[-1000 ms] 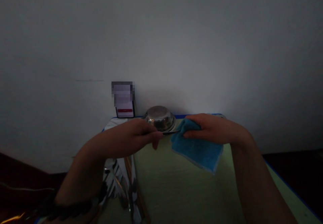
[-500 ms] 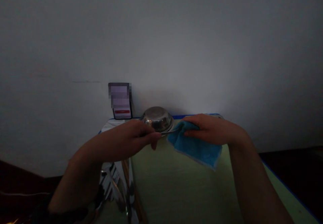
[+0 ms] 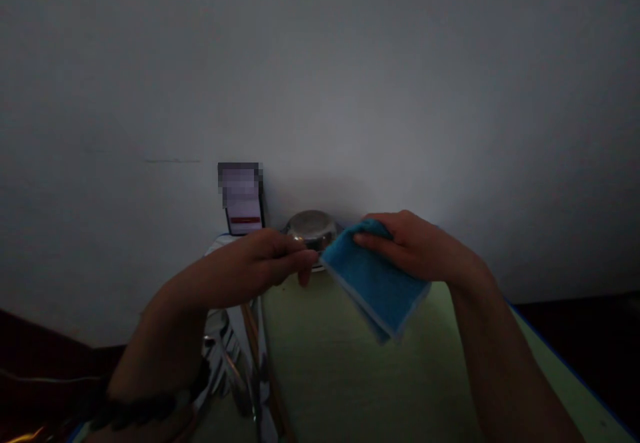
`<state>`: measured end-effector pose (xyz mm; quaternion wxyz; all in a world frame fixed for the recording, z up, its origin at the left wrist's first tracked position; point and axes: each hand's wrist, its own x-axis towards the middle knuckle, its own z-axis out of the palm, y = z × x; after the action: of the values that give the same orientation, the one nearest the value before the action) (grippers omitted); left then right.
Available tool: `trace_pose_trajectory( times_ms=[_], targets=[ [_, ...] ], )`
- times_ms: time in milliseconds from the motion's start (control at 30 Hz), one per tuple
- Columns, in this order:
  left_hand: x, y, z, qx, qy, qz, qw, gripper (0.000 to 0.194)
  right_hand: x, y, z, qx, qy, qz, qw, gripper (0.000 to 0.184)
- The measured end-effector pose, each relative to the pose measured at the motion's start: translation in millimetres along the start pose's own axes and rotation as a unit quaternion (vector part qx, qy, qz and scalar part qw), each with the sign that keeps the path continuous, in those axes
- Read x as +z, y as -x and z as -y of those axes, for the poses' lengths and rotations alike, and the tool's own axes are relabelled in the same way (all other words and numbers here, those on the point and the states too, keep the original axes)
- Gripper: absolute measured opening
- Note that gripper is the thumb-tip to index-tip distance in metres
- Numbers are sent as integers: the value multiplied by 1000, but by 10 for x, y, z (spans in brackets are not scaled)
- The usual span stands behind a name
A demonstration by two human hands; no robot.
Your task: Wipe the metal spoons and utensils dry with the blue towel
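Observation:
My left hand is closed, thumb against the fingers, pinching the end of a thin metal utensil; the rest of it is covered by the cloth, so its kind is unclear. A blue cloth hangs folded from my right hand, which is closed on it. One corner of the cloth reaches close to my left fingertips. Just behind both hands, a shiny metal bowl rests upside down at the back of the table.
A phone leans upright on the wall. Several metal utensils lie at the left of the green tabletop, beside long wooden sticks. The table's blue edge runs along the right.
The right hand has risen slightly, and the cloth has moved left towards the left fingertips, covering the metal strip that showed between the hands. My left hand has barely moved.

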<state>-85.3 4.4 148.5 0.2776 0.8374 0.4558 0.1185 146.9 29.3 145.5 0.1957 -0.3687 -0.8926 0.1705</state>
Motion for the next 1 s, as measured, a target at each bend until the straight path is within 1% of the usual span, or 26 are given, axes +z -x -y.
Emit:
trace_pose_trajectory(
  times_ms=[100,167,233,333,400,467,533,600,700,767,833,1000],
  targets=[
    [-3,-5,-1,10,2,-20,1000,40,6,-3,3,8,0,-43,999,29],
    [6,-15,-5,9,-7,-31,999,41,10,0,-12,14,-10,-42,999,29],
    [26,-34,-3,6,-21,-28,999,42,9,9,-38,20,-33,-6,999,26],
    [69,-77,14,-5,-24,-17,1000,45,-6,38,-88,20,-81,99,992,22],
    [90,-99,40,-13,-6,-23,1000,48,-25,64,-120,17,-106,157,982,21],
    [93,-99,84,-14,13,-40,999,48,-46,89,-148,26,-111,175,978,22],
    [78,-75,144,-9,22,-50,998,45,-63,106,-167,45,-100,159,981,24],
    [58,-41,205,-7,23,-52,998,43,-70,112,-172,60,-91,130,985,27],
    [50,-15,250,-23,27,-72,997,46,-61,100,-153,58,-85,92,990,26],
    [64,-26,239,-48,44,-100,993,49,-51,88,-137,51,-80,90,991,25],
    [86,-51,211,-63,66,-116,989,50,-42,80,-130,47,-79,102,991,26],
    [120,-93,163,-56,83,-121,988,52,-37,86,-127,30,-112,119,986,23]
  ],
)
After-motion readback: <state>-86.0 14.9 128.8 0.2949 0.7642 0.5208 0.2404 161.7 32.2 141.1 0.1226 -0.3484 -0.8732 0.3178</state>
